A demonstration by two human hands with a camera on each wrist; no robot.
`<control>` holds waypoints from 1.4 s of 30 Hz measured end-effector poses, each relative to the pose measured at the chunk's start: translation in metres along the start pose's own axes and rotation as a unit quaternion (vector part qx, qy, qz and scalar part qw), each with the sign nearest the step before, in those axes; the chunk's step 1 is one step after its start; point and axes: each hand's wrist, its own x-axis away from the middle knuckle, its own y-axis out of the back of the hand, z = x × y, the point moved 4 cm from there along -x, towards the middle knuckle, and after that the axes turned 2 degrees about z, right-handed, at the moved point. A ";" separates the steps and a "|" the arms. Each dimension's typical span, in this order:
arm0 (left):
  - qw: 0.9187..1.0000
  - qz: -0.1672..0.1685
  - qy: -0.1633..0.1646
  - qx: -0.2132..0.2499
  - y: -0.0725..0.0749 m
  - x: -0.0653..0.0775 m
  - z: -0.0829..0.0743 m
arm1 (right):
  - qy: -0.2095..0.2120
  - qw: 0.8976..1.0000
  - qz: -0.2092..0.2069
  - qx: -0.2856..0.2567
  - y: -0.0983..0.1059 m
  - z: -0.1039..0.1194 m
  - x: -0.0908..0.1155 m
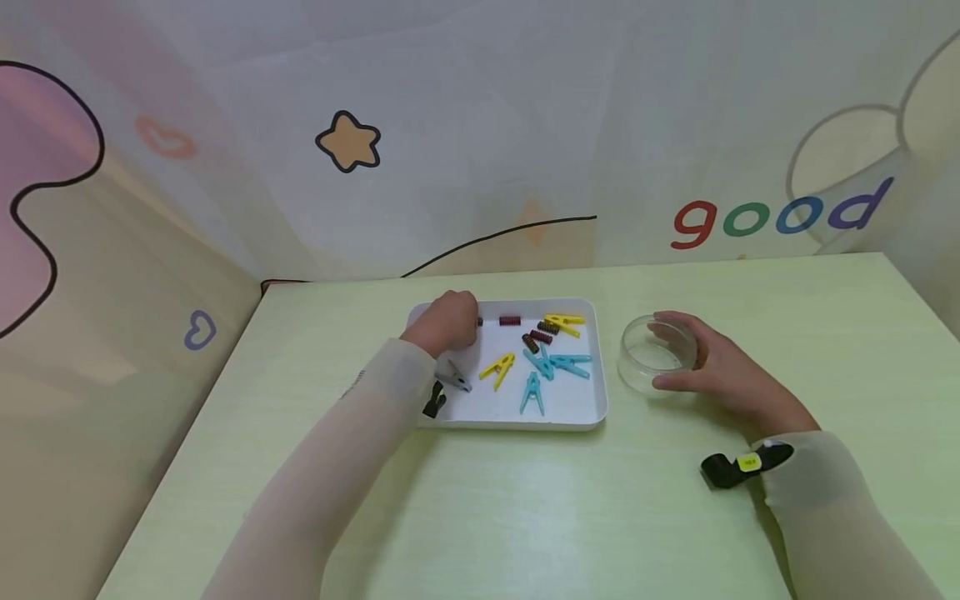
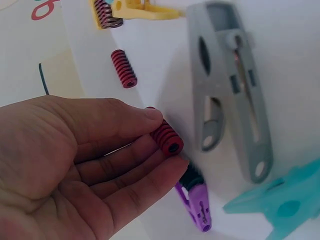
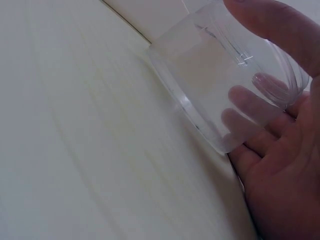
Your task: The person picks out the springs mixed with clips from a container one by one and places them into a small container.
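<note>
My left hand reaches over the left part of a white tray. In the left wrist view, its thumb and fingers pinch a small red coil spring. Another red spring lies apart from the fingers, and a purple clothespin is just beyond the fingertips. A large grey clothespin lies beside the held spring. On the right, my right hand holds a clear round jar upright on the table, with the thumb on the near side and fingers behind it.
Inside the tray are several more springs, yellow clothespins and light blue clothespins. The tray and jar stand on a pale green table, with a patterned backdrop along its far edge.
</note>
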 end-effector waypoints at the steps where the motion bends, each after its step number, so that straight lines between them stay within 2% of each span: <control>1: 1.000 0.000 -0.006 -0.001 0.001 0.000 -0.001 | -0.002 1.000 -0.002 0.000 0.001 -0.001 0.001; 6: 0.999 -0.007 -0.037 0.003 0.011 -0.003 -0.005 | -0.008 1.000 -0.010 -0.009 0.004 -0.003 0.005; 10: 0.998 -0.013 -0.059 0.034 0.015 -0.004 -0.007 | -0.003 1.000 -0.012 -0.023 0.004 -0.006 0.006; 19: 0.992 0.001 -0.078 0.099 0.005 0.005 -0.002 | -0.001 1.000 -0.016 -0.026 -0.015 -0.016 -0.002; 23: 0.989 -0.004 -0.087 0.122 0.005 0.010 -0.001 | 0.008 0.999 -0.016 -0.033 -0.021 -0.018 -0.008; 28: 0.987 -0.020 -0.097 0.129 0.011 0.011 -0.003 | 0.010 1.000 -0.019 -0.022 -0.023 -0.012 -0.016; 34: 0.985 -0.022 -0.099 0.138 0.013 0.011 -0.002 | 0.008 0.999 -0.017 -0.030 -0.024 -0.004 -0.025; 42: 0.977 -0.051 -0.134 0.157 0.015 0.013 -0.001 | 0.026 0.999 -0.013 -0.038 -0.028 0.003 -0.037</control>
